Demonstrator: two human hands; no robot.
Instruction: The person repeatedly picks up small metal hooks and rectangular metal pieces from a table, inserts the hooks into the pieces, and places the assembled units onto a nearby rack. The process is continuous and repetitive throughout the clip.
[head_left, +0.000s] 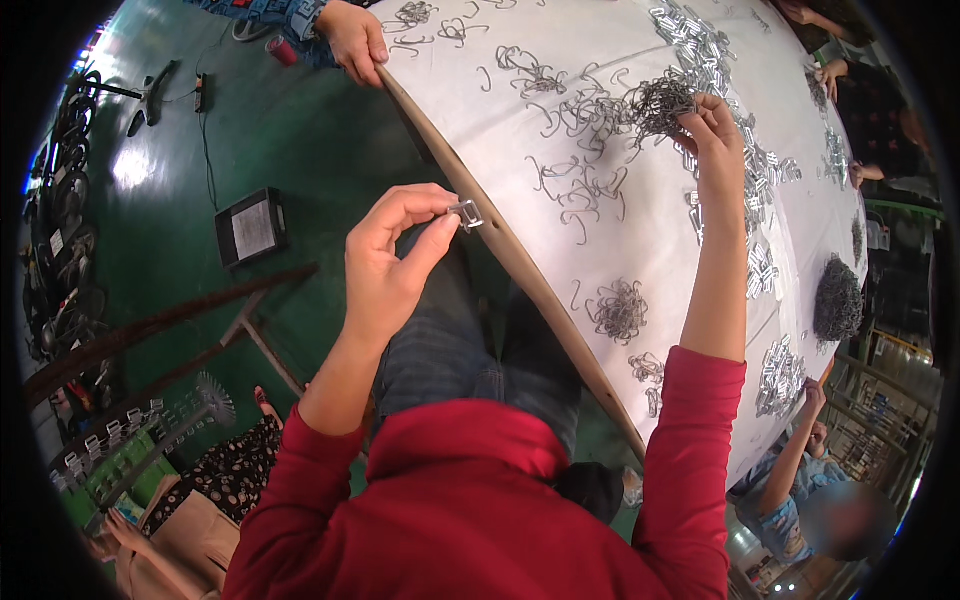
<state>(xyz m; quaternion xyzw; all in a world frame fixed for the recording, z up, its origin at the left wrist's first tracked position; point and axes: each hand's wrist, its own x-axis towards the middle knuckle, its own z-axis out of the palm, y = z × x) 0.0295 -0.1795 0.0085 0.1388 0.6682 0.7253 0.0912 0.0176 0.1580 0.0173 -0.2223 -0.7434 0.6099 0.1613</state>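
Note:
My left hand (395, 255) is raised off the table's near edge, thumb and fingers closed on a small metal buckle (470, 214) with a rectangular frame. Farther out over the white tabletop, my right hand (715, 140) has its fingers curled on the right side of a dense, dark clump of bent wire hooks (658, 106). Loose wire hooks (580, 190) lie scattered left of and below that clump. Beside and beyond the right hand runs a long band of shiny metal buckles (700, 50). A smaller heap of hooks (617, 310) sits nearer me.
A wooden edge (530, 270) borders the white table (660, 260). At the far left corner rests another person's hand (352, 40); several people sit around the right side. A dark wire pile (838, 300) lies there. A black tray (250, 228) and metal rack (170, 350) stand left.

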